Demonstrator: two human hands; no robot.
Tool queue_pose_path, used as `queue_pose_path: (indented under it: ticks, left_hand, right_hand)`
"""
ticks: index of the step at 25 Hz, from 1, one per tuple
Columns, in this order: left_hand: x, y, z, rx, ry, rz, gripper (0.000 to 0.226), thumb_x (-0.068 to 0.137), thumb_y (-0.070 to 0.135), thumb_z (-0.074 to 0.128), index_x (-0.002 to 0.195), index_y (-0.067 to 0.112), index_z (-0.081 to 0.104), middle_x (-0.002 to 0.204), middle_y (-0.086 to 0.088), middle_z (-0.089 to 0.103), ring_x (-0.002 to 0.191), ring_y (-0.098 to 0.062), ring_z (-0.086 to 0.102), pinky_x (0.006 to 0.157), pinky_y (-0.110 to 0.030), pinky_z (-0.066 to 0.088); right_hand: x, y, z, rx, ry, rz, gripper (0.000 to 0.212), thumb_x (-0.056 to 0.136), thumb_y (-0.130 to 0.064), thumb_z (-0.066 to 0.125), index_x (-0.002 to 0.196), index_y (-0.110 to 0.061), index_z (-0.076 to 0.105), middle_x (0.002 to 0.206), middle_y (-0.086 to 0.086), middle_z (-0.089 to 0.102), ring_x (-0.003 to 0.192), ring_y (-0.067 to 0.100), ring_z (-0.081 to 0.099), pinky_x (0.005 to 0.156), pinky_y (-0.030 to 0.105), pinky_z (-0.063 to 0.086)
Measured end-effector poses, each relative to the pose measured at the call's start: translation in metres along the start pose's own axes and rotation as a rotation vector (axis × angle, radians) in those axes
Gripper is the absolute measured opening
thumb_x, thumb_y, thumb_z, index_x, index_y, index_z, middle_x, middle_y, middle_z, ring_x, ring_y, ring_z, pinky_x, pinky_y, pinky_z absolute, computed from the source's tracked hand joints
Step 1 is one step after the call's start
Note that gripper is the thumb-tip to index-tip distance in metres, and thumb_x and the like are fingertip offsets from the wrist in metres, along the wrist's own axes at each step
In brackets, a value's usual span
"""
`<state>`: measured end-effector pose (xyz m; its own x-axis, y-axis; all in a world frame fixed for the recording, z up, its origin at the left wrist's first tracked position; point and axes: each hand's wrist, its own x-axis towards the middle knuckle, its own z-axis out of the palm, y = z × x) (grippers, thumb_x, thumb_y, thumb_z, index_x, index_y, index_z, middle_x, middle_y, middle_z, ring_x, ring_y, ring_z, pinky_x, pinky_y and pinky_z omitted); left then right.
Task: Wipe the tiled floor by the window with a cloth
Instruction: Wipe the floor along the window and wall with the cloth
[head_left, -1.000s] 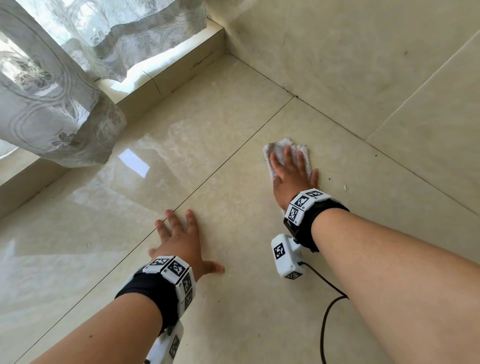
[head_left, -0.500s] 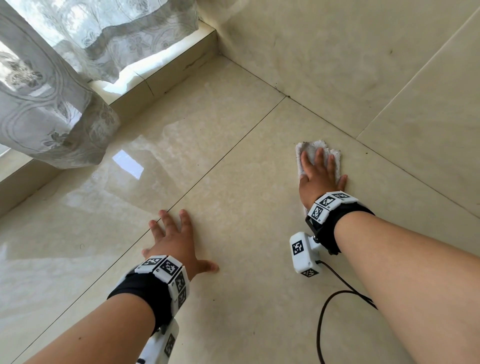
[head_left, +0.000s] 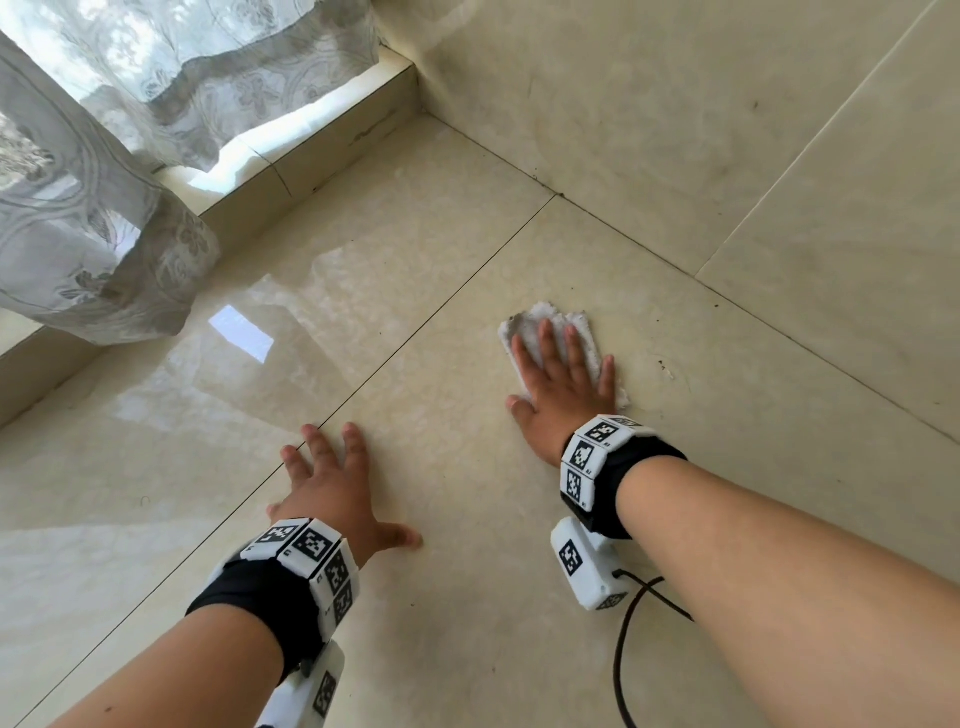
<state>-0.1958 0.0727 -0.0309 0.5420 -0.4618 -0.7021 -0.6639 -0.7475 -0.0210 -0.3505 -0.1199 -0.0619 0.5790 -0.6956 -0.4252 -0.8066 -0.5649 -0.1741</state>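
Under right hand (head_left: 563, 387), cloth (head_left: 550, 315) farther left.

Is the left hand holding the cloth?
No, the left hand lies flat on the bare tiled floor, while the white cloth sits under the right hand.

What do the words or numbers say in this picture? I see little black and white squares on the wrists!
No words or numbers can be read here.
On the left wristband: black-and-white square code patterns, not letters; the tiny marks beside them are too small to read.
On the right wristband and the white box under it: the same.
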Motion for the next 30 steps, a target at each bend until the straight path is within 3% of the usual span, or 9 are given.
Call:
queue_pose_path:
  ticks: [8, 12, 18, 30]
  left_hand:
    - [-0.007, 0.025, -0.015, -0.165, 0.139, 0.015, 0.14, 0.051, 0.083, 0.07, 0.155, 0.024, -0.004, 0.161, -0.01, -0.019, 0.149, -0.035, -0.013, 0.116, -0.058, 0.023]
    - [-0.007, 0.053, -0.031, -0.075, 0.241, 0.221, 0.142, 0.056, 0.083, 0.067, 0.153, 0.022, -0.015, 0.16, -0.006, -0.026, 0.149, -0.022, -0.018, 0.121, -0.05, 0.015]
    - [-0.008, 0.079, -0.04, 0.121, 0.162, 0.253, 0.151, 0.054, 0.079, 0.074, 0.151, 0.016, -0.022, 0.158, -0.012, -0.03, 0.148, -0.027, -0.02, 0.118, -0.055, 0.017]
    - [-0.039, 0.091, -0.011, 0.168, 0.07, 0.247, 0.154, 0.052, 0.073, 0.081, 0.151, 0.015, -0.022, 0.156, -0.018, -0.032, 0.147, -0.034, -0.021, 0.112, -0.062, 0.026]
  right_hand:
    - [-0.008, 0.008, -0.011, 0.005, -0.013, 0.02, 0.075, 0.098, -0.054, 0.028, 0.144, -0.041, -0.03, 0.14, -0.014, -0.051, 0.136, 0.017, -0.042, 0.101, 0.048, -0.03]
    - [-0.015, 0.002, -0.019, 0.032, -0.003, 0.014, 0.076, 0.097, -0.055, 0.029, 0.144, -0.041, -0.028, 0.148, -0.012, -0.045, 0.137, 0.016, -0.041, 0.1, 0.047, -0.03]
    - [-0.032, -0.003, -0.019, 0.02, 0.014, -0.012, 0.074, 0.097, -0.056, 0.027, 0.144, -0.042, -0.029, 0.147, -0.014, -0.045, 0.136, 0.014, -0.042, 0.102, 0.049, -0.03]
    - [-0.034, 0.012, -0.029, 0.053, 0.004, 0.069, 0.07, 0.098, -0.058, 0.026, 0.148, -0.042, -0.021, 0.152, -0.013, -0.038, 0.139, 0.016, -0.037, 0.108, 0.052, -0.023]
